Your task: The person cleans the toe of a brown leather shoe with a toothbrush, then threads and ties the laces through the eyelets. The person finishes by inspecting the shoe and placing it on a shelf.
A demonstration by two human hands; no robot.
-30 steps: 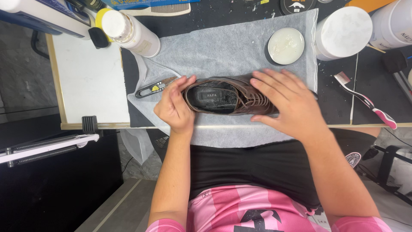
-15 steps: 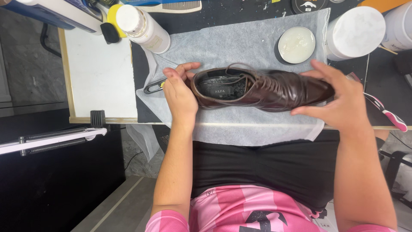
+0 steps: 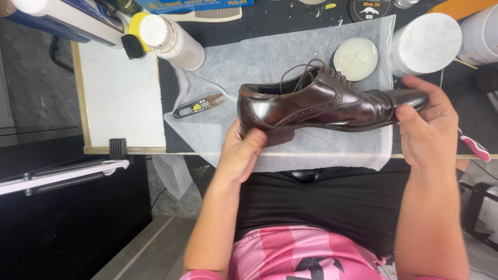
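Left hand (image 3: 239, 153) fingers grip heel of brown shoe (image 3: 321, 103); right hand (image 3: 426, 129) fingers hold toe. Round open tin (image 3: 356, 58) behind, white bottle (image 3: 171, 40) at back left.

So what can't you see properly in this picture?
Head view:
- The sole of the brown shoe: turned away from the camera.
- The heel's underside: covered by the left hand.
- The toe tip: wrapped by the right hand.
- The toothbrush: mostly behind the right hand and cut off by the right edge.
- The white tub contents: lid on.
- The comb: cut off by the top edge.
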